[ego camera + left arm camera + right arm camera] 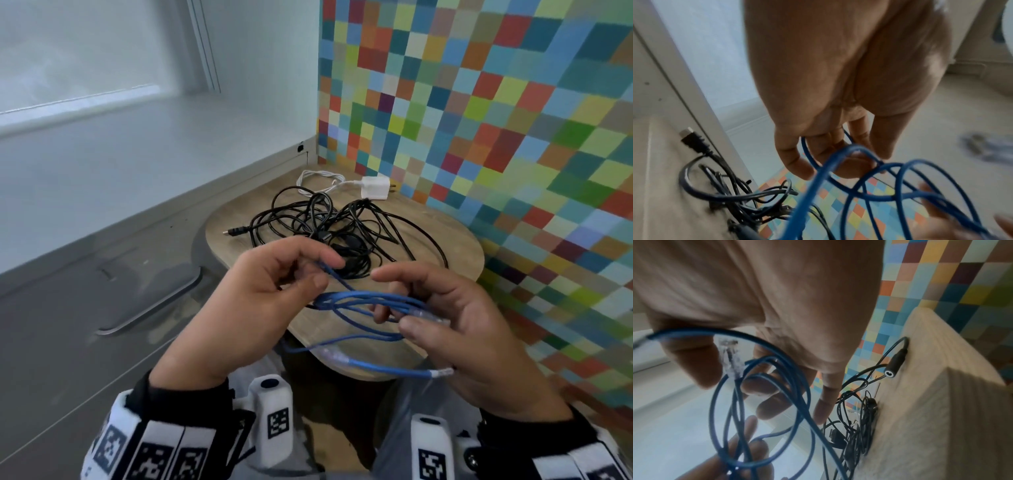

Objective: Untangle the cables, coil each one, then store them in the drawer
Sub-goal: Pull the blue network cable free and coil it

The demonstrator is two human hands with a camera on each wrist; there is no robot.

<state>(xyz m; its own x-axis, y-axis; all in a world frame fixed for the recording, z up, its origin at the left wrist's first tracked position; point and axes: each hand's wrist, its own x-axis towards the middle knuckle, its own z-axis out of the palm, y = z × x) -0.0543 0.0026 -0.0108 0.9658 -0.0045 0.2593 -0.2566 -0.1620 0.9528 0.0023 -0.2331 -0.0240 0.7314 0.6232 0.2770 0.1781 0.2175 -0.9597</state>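
Note:
A blue network cable (363, 303) hangs in loose loops between both hands, above the near edge of the small wooden table (455, 250). My left hand (327, 270) pinches one strand of it between thumb and fingers. My right hand (394, 301) holds the gathered loops, thumb beside a clear connector (428, 319). The other end (442, 372) dangles below that hand. The left wrist view shows fingers (795, 164) hooked round the blue cable (859, 193). In the right wrist view the loops (760, 394) and the clear plug (731, 360) lie against the fingers.
A tangle of black cables (342, 222) lies mid-table, with an HDMI plug (236, 231) at its left. Behind it sit a white charger (375, 188) and its white cable (318, 180). A grey drawer front with a metal handle (150, 305) is on the left, shut. A multicoloured wall (513, 120) borders the right.

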